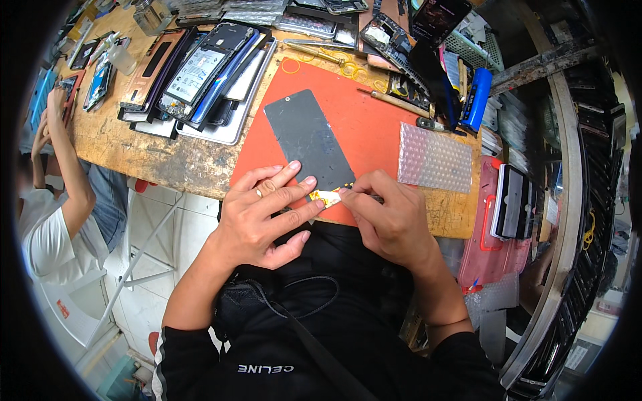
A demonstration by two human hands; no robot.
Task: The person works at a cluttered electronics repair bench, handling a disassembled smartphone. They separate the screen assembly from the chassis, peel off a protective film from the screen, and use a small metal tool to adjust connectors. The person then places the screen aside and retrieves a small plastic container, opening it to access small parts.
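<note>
Mat as reference: orange-red mat [378, 137] on the bench. Dark phone screen panel [311, 137] lies flat on it, angled, low end at the mat's near edge, between the hands. Yellow-and-white strip [326, 198] sits right at that low end, at the mat's near edge.

Left hand [267, 212]: at the mat's near-left edge, fingers loosely spread, not gripping; fingertips down on the panel's low end and the strip. Right hand [391, 215]: at the mat's near-right edge, thumb and index pinched on the strip's right end, other fingers curled.

Bubble-wrap sheet [436, 158] overlaps the mat's right side. Phone stack [207, 77] left of the mat.
</note>
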